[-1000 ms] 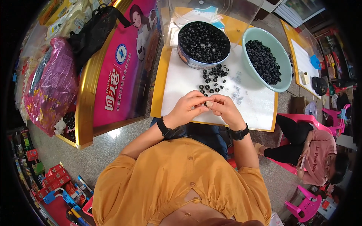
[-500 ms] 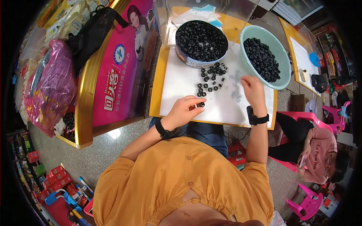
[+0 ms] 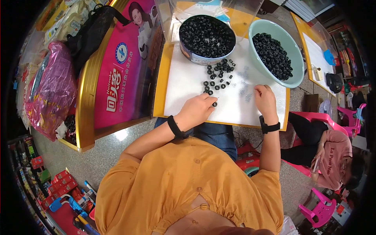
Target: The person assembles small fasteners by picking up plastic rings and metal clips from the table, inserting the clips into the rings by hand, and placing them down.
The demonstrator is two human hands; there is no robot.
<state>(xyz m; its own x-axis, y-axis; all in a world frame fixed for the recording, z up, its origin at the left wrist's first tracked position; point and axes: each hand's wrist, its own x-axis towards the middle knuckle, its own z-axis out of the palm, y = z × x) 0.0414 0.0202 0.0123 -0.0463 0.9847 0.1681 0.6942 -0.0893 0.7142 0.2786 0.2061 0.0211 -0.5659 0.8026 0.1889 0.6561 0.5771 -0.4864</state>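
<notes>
My left hand [image 3: 197, 110] is closed over the near part of the white board [image 3: 179, 87], palm down. Its thumb and fingers hold a small black ring-shaped part [image 3: 214, 104]. Just beyond its knuckles lie several loose black ring-shaped parts [image 3: 212, 83], scattered on the board. To the right, my right hand [image 3: 266, 102] hovers over the board with curled fingers pressed together; whatever is in them is too small to make out. Next to its fingertips lie small piles of thin silvery pieces [image 3: 246, 84].
A round tin [image 3: 203, 60] full of black parts stands at the far side of the board. Right of it is a pale green basin [image 3: 299, 64] of similar parts. A clear plastic panel [image 3: 166, 23] rises behind. A pink display counter [image 3: 113, 78] stands left; a person [image 3: 333, 156] sits at right.
My left hand has moved forward and slightly right, turning more palm down, with a black part at its fingertips. My right hand has drawn slightly nearer, its fingers more curled.
</notes>
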